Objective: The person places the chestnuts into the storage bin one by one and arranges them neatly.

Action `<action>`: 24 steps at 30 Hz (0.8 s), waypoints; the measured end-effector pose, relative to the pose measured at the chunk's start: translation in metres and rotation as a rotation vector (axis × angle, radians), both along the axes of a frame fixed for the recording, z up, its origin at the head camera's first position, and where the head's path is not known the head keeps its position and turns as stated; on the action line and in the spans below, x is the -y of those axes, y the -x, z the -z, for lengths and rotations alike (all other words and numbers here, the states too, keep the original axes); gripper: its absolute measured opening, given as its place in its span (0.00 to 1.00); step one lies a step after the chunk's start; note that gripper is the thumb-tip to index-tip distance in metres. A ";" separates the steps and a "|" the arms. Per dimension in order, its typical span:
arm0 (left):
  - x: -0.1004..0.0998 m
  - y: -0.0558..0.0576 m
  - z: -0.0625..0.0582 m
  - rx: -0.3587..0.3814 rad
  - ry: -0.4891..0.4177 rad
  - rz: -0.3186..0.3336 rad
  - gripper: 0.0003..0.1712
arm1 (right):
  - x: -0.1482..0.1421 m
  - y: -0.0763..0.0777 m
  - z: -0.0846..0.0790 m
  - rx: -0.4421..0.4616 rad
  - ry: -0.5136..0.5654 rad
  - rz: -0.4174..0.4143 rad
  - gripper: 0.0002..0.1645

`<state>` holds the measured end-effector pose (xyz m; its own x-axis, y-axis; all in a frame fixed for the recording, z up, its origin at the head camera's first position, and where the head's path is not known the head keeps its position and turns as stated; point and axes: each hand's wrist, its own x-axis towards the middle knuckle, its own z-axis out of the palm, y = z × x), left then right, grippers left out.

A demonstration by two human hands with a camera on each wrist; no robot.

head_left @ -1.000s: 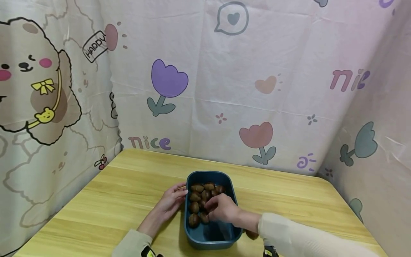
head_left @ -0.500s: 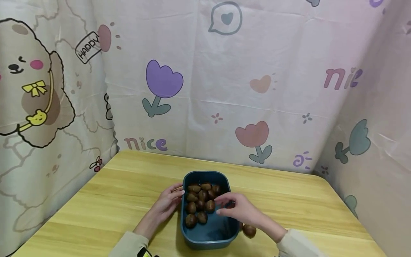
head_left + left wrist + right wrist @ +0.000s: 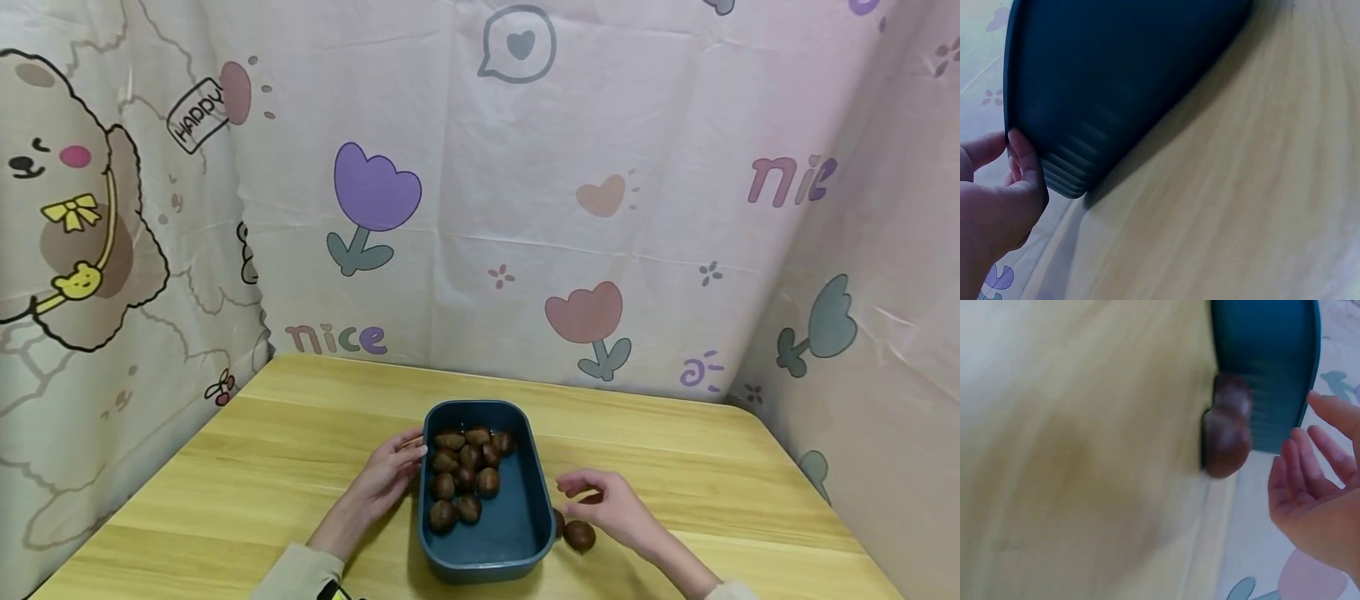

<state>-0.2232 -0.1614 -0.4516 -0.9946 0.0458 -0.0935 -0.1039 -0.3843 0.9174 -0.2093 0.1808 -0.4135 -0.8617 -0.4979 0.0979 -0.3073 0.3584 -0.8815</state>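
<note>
A dark blue rectangular box (image 3: 487, 567) stands on the table, with several brown chestnuts (image 3: 465, 479) grouped along its left and far side. My left hand (image 3: 390, 475) touches the box's left side near the rim; in the left wrist view its fingertips (image 3: 1020, 145) meet the outer wall. My right hand (image 3: 611, 504) hovers to the right of the box, fingers loosely bent and nothing between them. Below it, two more chestnuts (image 3: 580, 536) lie on the table against the box's right side, one partly hidden by the wall. The right wrist view shows these chestnuts (image 3: 1227, 444) blurred.
The wooden table (image 3: 330, 408) extends on both sides of the box. Printed cloth curtains (image 3: 480, 183) with flowers and a bear hang behind the table and along its left and right sides.
My right hand has left the inside of the box, crossing its right rim to hang above the loose chestnuts. My left hand still touches the box. The head view has shifted slightly.
</note>
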 end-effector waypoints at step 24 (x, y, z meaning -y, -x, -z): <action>0.001 -0.001 0.001 -0.018 -0.025 0.028 0.29 | -0.029 -0.003 0.030 0.094 -0.120 -0.105 0.28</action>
<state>-0.2219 -0.1627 -0.4521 -0.9944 0.0754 -0.0738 -0.0981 -0.4040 0.9095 -0.2068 0.2102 -0.4438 -0.8068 -0.5890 -0.0464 -0.2665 0.4329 -0.8612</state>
